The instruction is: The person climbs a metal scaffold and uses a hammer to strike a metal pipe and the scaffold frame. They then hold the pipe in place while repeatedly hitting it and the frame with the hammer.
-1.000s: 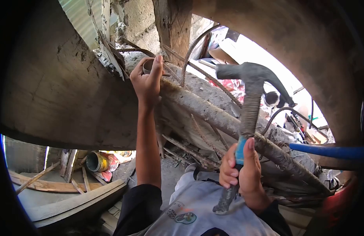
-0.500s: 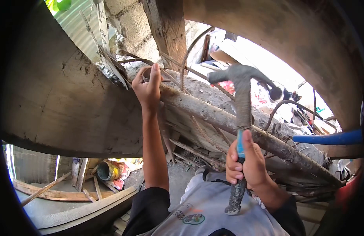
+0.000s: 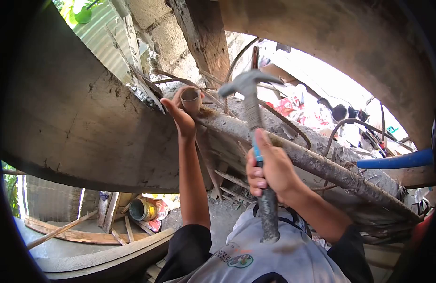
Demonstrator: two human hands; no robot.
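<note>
My right hand [image 3: 274,172] is closed around the grip of a claw hammer [image 3: 252,106]. The hammer stands upright, its slightly blurred head high and apart from the pipe. A short, open-ended piece of pipe [image 3: 191,100] stands by the upper end of a long, dirty pole [image 3: 284,145]. Against its left side rests my left hand [image 3: 184,123], thumb stretched away to the left. The fingers of that hand run up behind the pipe piece and are partly hidden. What the lower end of the pipe piece touches cannot be made out.
Bent rebar [image 3: 286,121] sticks out of the rough concrete beside the pole. Curved boards [image 3: 86,137] flank both sides. A blue pipe [image 3: 394,161] juts in at right. A cat [image 3: 343,112] stands among litter behind. Below left are a bucket [image 3: 141,210] and loose wood.
My left thumb has come off the pipe piece and now points left. The hammer has moved left and slightly up, towards the pipe piece. The view has shifted a little, and the cat shows more fully.
</note>
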